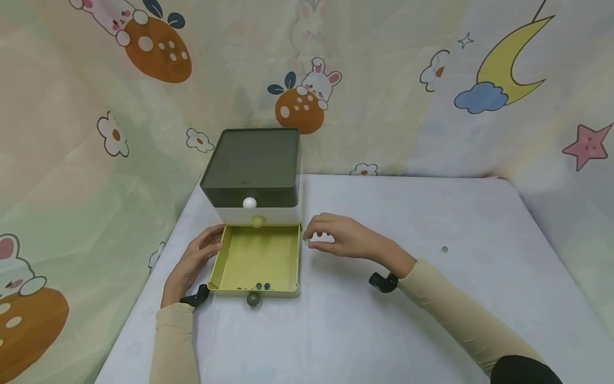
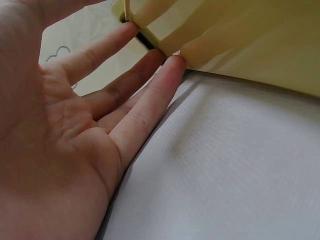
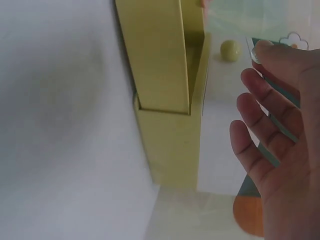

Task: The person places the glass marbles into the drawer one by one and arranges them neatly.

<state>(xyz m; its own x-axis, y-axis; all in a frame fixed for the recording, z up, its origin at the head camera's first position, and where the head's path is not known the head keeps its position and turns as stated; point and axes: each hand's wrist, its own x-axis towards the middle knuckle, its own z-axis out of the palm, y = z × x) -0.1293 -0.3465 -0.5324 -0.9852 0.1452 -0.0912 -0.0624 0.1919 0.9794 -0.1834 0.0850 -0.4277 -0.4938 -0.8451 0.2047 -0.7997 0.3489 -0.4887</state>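
A small clear marble [image 1: 307, 242] is pinched between the thumb and fingertips of my right hand [image 1: 342, 236], just right of the yellow drawer [image 1: 261, 256]. This bottom drawer is pulled out from a stacked drawer box [image 1: 259, 160] with a dark green top. Two dark blue marbles [image 1: 263, 286] lie inside by its front wall. My left hand [image 1: 199, 256] touches the drawer's left side; in the left wrist view its fingers [image 2: 145, 110] are fairly straight against the yellow wall. The right wrist view has the right hand [image 3: 280, 135] beside the box, the marble partly hidden at the fingertips.
A small greenish marble [image 1: 444, 249] lies on the white tablecloth [image 1: 384, 330] to the right. Round knobs stick out in front: white [image 1: 249, 202], yellow [image 1: 257, 221] and grey-green [image 1: 253, 300]. A patterned cloth [image 1: 374, 106] hangs behind the table.
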